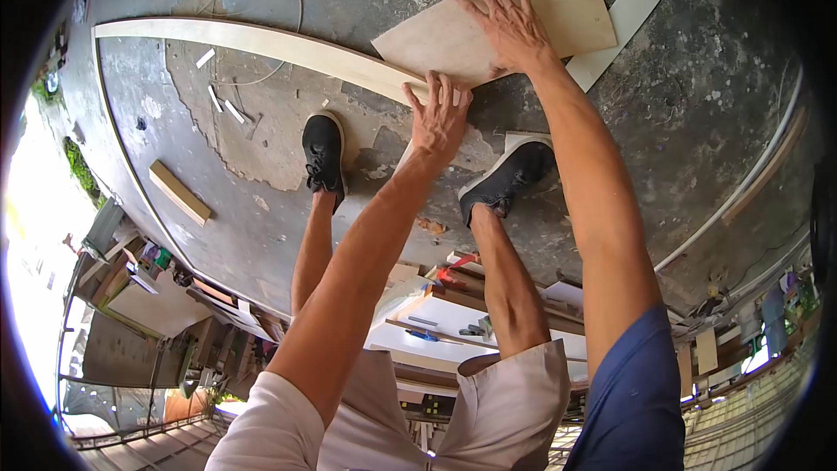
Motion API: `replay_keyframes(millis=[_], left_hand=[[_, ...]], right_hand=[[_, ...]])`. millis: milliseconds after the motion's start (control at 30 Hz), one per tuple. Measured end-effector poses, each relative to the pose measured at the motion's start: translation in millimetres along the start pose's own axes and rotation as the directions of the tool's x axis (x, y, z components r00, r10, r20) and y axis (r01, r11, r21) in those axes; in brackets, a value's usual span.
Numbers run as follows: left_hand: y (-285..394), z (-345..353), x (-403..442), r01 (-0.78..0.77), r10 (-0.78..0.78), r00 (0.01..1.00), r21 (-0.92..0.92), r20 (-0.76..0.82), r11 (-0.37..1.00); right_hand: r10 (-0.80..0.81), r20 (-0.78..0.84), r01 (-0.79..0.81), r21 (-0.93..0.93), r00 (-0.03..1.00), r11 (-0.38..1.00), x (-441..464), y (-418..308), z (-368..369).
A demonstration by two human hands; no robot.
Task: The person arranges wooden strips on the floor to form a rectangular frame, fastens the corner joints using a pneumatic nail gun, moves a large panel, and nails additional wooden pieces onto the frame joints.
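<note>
A long narrow light wood strip (261, 50) lies across the floor from the upper left toward the middle. My left hand (440, 118) rests on its right end, fingers bent over the edge. Beside that end lies a flat wood panel (567, 13) with a slanted left edge. My right hand (510, 24) lies on the panel with its fingers spread. Part of a pale strip (623, 26) shows from under the panel's right side.
My shoes (323, 153) stand on the stained concrete floor (392, 201). A short wood block (180, 193) lies at left, with small white scraps (234, 111) and a thin wire loop (301, 0) farther up. Boards and tools (445, 318) lie behind my legs.
</note>
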State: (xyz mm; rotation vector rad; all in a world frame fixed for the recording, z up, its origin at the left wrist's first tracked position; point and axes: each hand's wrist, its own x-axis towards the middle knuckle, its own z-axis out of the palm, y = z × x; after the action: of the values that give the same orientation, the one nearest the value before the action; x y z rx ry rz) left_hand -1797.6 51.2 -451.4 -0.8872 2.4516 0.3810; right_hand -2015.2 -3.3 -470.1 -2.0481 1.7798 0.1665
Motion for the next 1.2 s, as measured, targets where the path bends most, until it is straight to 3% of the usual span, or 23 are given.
replay_keyframes(millis=[133,200,233,333,433,467,500,533,633,667,767,867,933,967,1000,1067,1100,1200], left_hand=[[-1,-5,-1,0.002,-0.002,0.998,0.004,0.060,1.000],[0,-5,1,-0.003,0.003,1.000,0.014,0.018,1.000],[-1,-5,-1,-0.007,0.007,1.000,-0.015,0.011,1.000],[-2,-6,1,-0.010,0.013,0.998,-0.055,0.057,0.998],[-5,-4,0,-0.034,0.034,0.999,0.039,0.019,0.999],[-6,-5,-1,-0.039,0.038,0.999,0.041,0.021,0.998],[-6,-7,0,-0.051,0.050,0.999,0.021,0.014,0.998],[-6,-8,0,-0.063,0.063,0.998,-0.001,0.009,0.998],[-6,-4,3,-0.050,0.049,0.998,0.023,0.037,0.999],[-6,-3,3,-0.040,0.039,0.997,0.023,0.065,0.999],[-10,-7,2,-0.041,0.046,0.998,-0.111,0.042,0.993],[-23,-21,6,-0.043,0.047,0.999,-0.212,0.017,0.976],[-38,-28,8,-0.164,0.178,0.980,-0.160,0.084,0.973],[-46,-30,8,-0.254,0.256,0.963,-0.042,0.079,0.966],[-52,-29,9,-0.254,0.256,0.964,-0.040,0.072,0.966],[-63,-24,15,-0.492,0.472,0.868,0.139,0.154,0.859],[-64,-23,16,-0.507,0.499,0.862,0.165,0.093,0.846],[-64,-17,24,-0.513,0.502,0.858,0.118,0.108,0.851]], right_hand=[[0.114,0.021,-0.114,0.032,0.993,0.993,-25,23,4],[0.216,0.085,-0.225,0.118,0.973,0.967,-47,32,8],[0.256,-0.008,-0.252,0.154,0.967,0.955,-63,33,10],[0.369,0.020,-0.361,0.266,0.929,0.894,-88,37,3],[0.388,-0.035,-0.368,0.248,0.921,0.896,-96,45,11],[0.429,-0.047,-0.404,0.257,0.902,0.878,-101,51,15],[0.459,-0.172,-0.410,0.257,0.872,0.875,-108,63,9],[0.575,-0.202,-0.517,0.277,0.793,0.810,-116,77,4],[0.667,-0.251,-0.641,0.186,0.702,0.745,-164,123,-23],[0.590,-0.368,-0.605,0.088,0.718,0.791,-184,138,-25],[0.625,-0.439,-0.701,-0.016,0.646,0.713,-238,162,-24],[0.609,-0.474,-0.668,0.057,0.636,0.742,-269,145,-32],[0.616,-0.468,-0.644,0.123,0.634,0.755,-273,126,-44],[0.618,-0.460,-0.614,0.180,0.638,0.768,-269,119,-50],[0.615,-0.467,-0.614,0.178,0.635,0.769,-260,114,-57],[0.523,-0.510,-0.473,0.236,0.683,0.849,-235,101,-71],[0.510,-0.505,-0.445,0.253,0.696,0.859,-219,98,-72],[0.392,-0.556,-0.318,0.230,0.732,0.920,-158,100,-75]])
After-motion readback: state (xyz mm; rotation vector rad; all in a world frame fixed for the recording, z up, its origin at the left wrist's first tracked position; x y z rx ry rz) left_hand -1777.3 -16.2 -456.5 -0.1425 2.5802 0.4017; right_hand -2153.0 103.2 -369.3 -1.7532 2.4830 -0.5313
